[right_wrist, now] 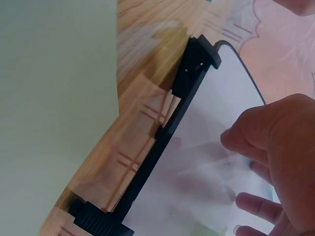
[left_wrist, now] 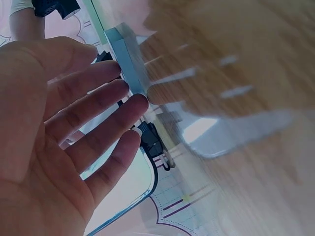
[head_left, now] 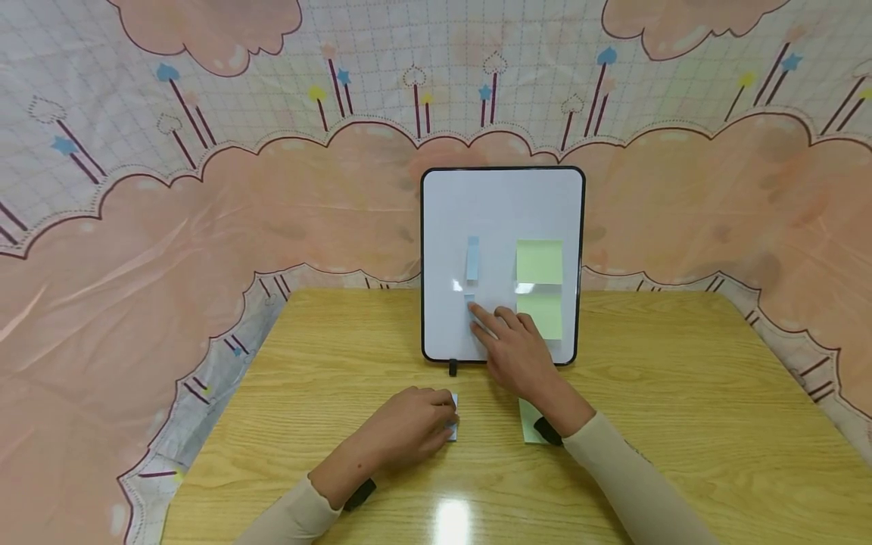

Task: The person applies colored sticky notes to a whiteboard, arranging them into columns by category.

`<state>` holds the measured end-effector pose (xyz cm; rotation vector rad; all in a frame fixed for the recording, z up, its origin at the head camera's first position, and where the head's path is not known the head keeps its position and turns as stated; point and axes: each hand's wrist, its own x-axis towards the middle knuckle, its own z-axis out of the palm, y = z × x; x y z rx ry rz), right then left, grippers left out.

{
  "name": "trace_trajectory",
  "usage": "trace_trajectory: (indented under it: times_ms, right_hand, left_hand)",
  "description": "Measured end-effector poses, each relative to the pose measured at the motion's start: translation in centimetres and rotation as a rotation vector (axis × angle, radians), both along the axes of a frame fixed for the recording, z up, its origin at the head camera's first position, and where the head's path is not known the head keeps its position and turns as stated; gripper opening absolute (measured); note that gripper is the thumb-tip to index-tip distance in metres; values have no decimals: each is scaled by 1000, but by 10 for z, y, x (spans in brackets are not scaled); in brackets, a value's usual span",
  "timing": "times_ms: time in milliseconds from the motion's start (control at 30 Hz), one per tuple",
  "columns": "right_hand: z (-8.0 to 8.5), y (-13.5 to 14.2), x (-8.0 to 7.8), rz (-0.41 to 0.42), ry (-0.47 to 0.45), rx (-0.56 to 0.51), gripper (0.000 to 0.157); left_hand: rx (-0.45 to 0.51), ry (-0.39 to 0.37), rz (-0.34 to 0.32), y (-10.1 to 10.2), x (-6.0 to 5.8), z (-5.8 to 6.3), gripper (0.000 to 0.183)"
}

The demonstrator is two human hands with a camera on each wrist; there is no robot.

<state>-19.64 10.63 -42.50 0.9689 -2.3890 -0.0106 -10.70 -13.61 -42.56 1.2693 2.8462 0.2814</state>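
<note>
A whiteboard [head_left: 500, 204] with a black frame stands upright at the back of the table. My right hand [head_left: 518, 352] reaches its lower part, the index fingertip pressing a small blue sticky note [head_left: 469, 297] that the finger partly covers. Another narrow blue sticky note [head_left: 473, 259] hangs just above it. Two green sticky notes, an upper one [head_left: 540, 262] and a lower one [head_left: 550, 322], are stuck on the board's right side. On the table my left hand [head_left: 415, 425] rests its fingertips against a blue sticky note pad [left_wrist: 125, 54], most of which it hides in the head view.
A green sticky note pad [head_left: 534, 433] lies under the right wrist. Black clip feet [right_wrist: 194, 66] hold the board's lower edge. Behind the wooden table [head_left: 341, 325] hangs a patterned cloth [head_left: 327, 204].
</note>
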Motion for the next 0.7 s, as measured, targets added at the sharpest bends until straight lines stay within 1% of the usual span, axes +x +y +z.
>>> trace_trajectory:
  times_ms: [167,300,433,533,700]
  right_hand:
    - [0,1,0,2,2,14,45]
    - [0,4,1,6,1,36,50]
    - [1,7,1,-5,-23,73,57]
    - [1,9,1,-11,-43,92,61]
    - [0,12,1,-9,-61,98,64]
  left_hand:
    - [0,9,-6,-2,-4,-2,17]
    - [12,13,20,-5,-8,-2,20]
    - [37,30,45,-7,-13,-1,22]
    - [59,58,57,-8,-16,1,22]
    - [76,129,70,-8,-23,6,24]
